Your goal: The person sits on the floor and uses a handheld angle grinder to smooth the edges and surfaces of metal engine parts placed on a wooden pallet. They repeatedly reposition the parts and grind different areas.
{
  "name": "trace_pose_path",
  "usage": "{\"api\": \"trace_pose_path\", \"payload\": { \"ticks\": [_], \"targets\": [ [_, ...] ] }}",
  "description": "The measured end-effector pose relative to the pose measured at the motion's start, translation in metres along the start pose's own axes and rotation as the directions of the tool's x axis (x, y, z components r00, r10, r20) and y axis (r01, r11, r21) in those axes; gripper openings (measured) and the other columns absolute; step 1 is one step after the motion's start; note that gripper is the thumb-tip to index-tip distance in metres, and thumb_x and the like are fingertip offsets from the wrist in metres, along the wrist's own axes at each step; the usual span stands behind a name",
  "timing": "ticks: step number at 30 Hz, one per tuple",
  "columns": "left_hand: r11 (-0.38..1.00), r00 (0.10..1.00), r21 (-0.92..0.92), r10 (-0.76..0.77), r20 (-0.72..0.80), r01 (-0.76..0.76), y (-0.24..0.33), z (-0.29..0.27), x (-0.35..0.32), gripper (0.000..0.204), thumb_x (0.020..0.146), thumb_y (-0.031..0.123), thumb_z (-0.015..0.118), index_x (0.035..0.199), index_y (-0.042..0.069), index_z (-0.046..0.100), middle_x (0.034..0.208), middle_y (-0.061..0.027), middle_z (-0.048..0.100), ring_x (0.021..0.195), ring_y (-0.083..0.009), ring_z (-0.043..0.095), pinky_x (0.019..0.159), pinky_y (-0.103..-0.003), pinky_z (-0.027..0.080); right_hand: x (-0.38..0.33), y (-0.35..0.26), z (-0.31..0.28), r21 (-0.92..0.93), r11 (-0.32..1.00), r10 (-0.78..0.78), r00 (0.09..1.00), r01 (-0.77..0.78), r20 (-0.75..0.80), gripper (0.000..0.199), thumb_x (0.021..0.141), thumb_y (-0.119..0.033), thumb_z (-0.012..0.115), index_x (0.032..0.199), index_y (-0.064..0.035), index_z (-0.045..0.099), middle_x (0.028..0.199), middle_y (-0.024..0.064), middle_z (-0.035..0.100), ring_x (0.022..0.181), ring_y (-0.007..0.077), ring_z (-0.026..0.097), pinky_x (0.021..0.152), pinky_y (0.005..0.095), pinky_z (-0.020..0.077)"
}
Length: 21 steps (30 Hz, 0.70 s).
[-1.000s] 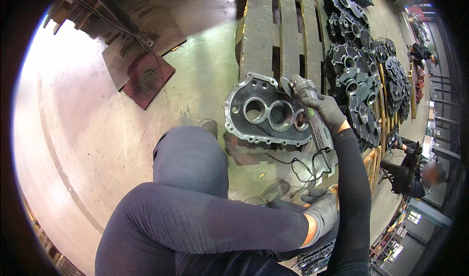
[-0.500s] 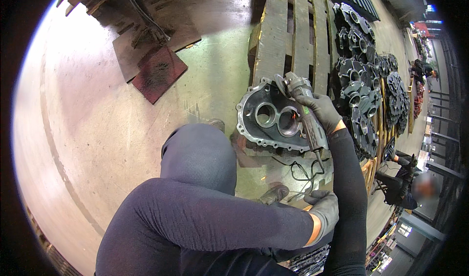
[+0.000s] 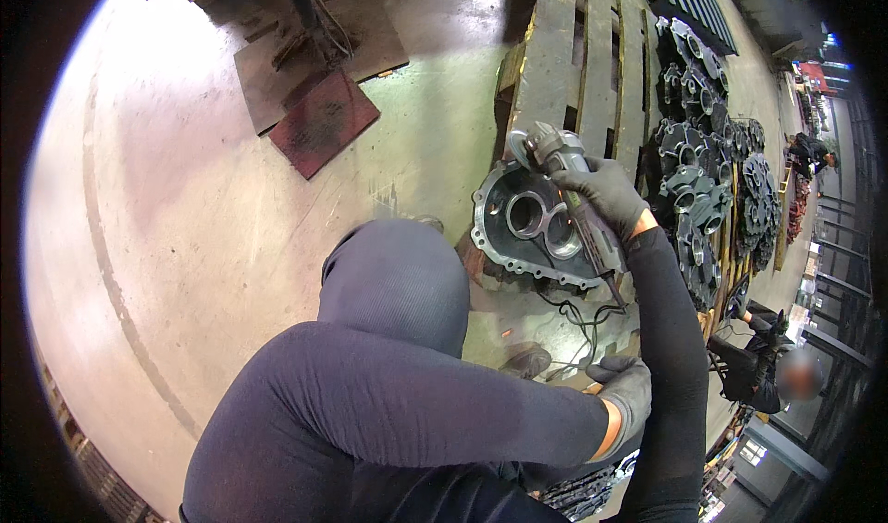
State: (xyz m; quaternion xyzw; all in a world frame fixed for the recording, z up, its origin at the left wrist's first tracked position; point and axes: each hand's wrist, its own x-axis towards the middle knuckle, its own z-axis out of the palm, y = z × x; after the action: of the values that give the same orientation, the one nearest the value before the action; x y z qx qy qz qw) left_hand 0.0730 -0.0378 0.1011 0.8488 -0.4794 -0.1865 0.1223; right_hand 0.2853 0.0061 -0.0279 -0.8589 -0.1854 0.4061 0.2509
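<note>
My right hand (image 3: 606, 192), in a dark glove, is wrapped round the body of an angle grinder (image 3: 588, 218). The grinder's disc (image 3: 525, 146) is at the far edge of a grey metal gearbox housing (image 3: 513, 185); whether they touch I cannot tell. Two round bores show in the housing, and small orange specks glow near the grinder. Lower down, my gloved left hand (image 3: 626, 389) is closed beside my right forearm. The grinder's black power cord (image 3: 581, 324) loops below the housing and runs to the left hand's fingers, which are partly hidden.
A wooden pallet (image 3: 548, 70) lies beyond the housing. Many similar castings (image 3: 692, 176) stand in rows on the right. A red-brown plate (image 3: 324, 123) lies on the floor at the far left. A seated person (image 3: 763, 356) is at the right, with another person (image 3: 810, 153) farther off.
The whole view has shifted, moving the scene rightward. The grinder's disc has moved outward past the housing's far rim, and the grinder covers more of the right bore. Both hands keep their holds.
</note>
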Motion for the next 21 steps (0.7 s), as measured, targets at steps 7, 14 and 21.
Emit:
{"api": "trace_pose_path", "payload": {
  "ticks": [7, 14, 21],
  "targets": [
    [0.997, 0.995, 0.064, 0.057, -0.083, -0.052, 0.005, 0.026, 0.006, 0.040, 0.099, 0.039, 0.070, 0.121, 0.008, 0.082, 0.094, -0.0123, 0.083, 0.078, -0.0285, 0.081, 0.071, -0.046, 0.060, -0.008, -0.039, 0.019, -0.232, 0.972, -0.020, 0.997, 0.037, 0.076, 0.065, 0.083, -0.041, 0.089, 0.127, 0.0045, 0.076, 0.114, 0.0202, 0.081, 0.100, 0.0268, 0.078, 0.093, 0.0386, 0.0588],
    [0.997, 0.997, 0.014, 0.071, -0.033, -0.071, -0.007, 0.004, -0.032, 0.039, 0.096, 0.040, 0.072, 0.118, 0.010, 0.082, 0.093, -0.0118, 0.083, 0.079, -0.0285, 0.081, 0.073, -0.046, 0.061, -0.037, -0.047, 0.041, -0.485, 0.872, -0.052, 0.998, 0.067, 0.045, 0.078, 0.079, -0.045, 0.086, 0.137, 0.0032, 0.068, 0.125, 0.0286, 0.076, 0.114, 0.0433, 0.075, 0.103, 0.0466, 0.0570],
    [0.991, 0.988, -0.045, 0.128, 0.082, -0.125, 0.012, 0.043, -0.007, 0.046, 0.086, 0.044, 0.080, 0.114, 0.007, 0.084, 0.097, -0.0100, 0.083, 0.082, -0.0292, 0.080, 0.071, -0.048, 0.061, -0.069, -0.051, 0.063, -0.617, 0.769, -0.108, 0.985, 0.169, 0.136, 0.065, 0.084, -0.047, 0.078, 0.125, 0.0026, 0.069, 0.110, 0.0299, 0.076, 0.106, 0.0452, 0.075, 0.098, 0.0505, 0.0571]
  ]
}}
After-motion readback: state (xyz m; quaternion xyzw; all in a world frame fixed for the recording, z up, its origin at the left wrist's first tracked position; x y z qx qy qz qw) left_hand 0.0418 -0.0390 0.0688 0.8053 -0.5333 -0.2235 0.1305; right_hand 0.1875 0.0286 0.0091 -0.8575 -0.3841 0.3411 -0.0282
